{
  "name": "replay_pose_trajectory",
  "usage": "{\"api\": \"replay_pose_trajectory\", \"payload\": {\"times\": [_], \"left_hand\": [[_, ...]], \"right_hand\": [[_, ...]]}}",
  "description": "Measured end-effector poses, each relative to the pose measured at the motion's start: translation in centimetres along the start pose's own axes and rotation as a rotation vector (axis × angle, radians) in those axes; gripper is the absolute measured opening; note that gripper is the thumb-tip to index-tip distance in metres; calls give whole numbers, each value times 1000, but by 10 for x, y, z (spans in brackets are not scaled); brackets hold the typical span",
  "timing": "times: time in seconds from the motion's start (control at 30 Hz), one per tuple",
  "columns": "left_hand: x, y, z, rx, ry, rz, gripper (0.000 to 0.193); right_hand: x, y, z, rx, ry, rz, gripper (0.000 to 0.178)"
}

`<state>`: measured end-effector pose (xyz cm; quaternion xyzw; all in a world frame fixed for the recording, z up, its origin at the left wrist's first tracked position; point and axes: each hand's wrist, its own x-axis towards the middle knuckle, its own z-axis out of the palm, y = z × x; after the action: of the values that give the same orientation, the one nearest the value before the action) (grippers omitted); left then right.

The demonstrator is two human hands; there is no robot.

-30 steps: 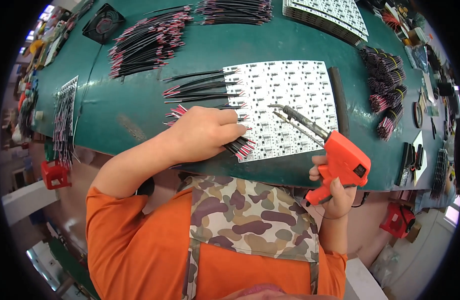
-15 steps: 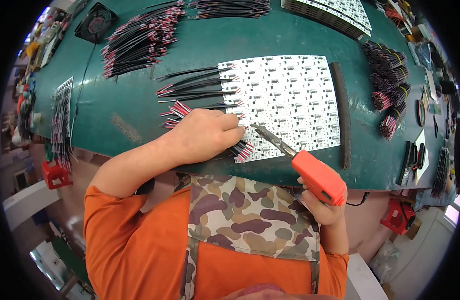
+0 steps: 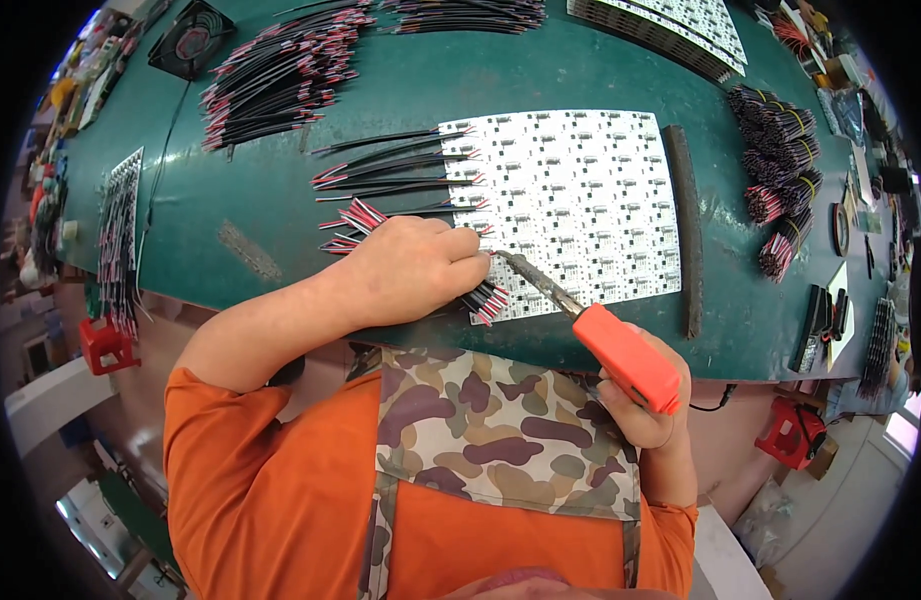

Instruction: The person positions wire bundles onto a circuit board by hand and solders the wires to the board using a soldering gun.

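A white circuit board panel (image 3: 580,215) with rows of small black parts lies before me on the green table. My left hand (image 3: 420,268) is closed round a bundle of black cables (image 3: 486,300) with red and white wire ends, over the panel's near left corner. In my right hand (image 3: 642,405) is a soldering iron (image 3: 628,355) with a red-orange body. Its dark tip meets the panel's left edge, right by my left fingertips. Several black cables (image 3: 395,170) reach from the panel's left edge, their stripped ends on its pads.
Loose cables (image 3: 280,80) are heaped at the far left beside a black fan (image 3: 190,40). Stacked panels (image 3: 660,30) stand at the far right. A dark strip (image 3: 685,230) borders the panel's right side. Tied cable bundles (image 3: 780,170) lie farther right.
The soldering iron has shifted slightly left, bringing its tip to the wire ends by my left fingers. My left hand has stayed nearly still with its cables.
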<state>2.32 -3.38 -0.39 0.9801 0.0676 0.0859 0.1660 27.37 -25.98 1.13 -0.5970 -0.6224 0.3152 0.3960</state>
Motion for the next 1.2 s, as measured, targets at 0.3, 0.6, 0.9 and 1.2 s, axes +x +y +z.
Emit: {"api": "replay_pose_trajectory", "payload": {"times": [0.3,0.6,0.9,1.2], "left_hand": [[1,-1,0,-8,-3,-2,9],[1,-1,-1,-34,-5,-3,9],[2,-4,-5,-105,-70,-28,12],[4,-4,-5,-116,-83,-28,11]], "right_hand": [[15,-7,-3,-130,27,-216,55],[1,-9,-5,6,62,21,29],[-1,-7,-2,82,38,86,28],[-2,-9,1,56,57,79,35]]}}
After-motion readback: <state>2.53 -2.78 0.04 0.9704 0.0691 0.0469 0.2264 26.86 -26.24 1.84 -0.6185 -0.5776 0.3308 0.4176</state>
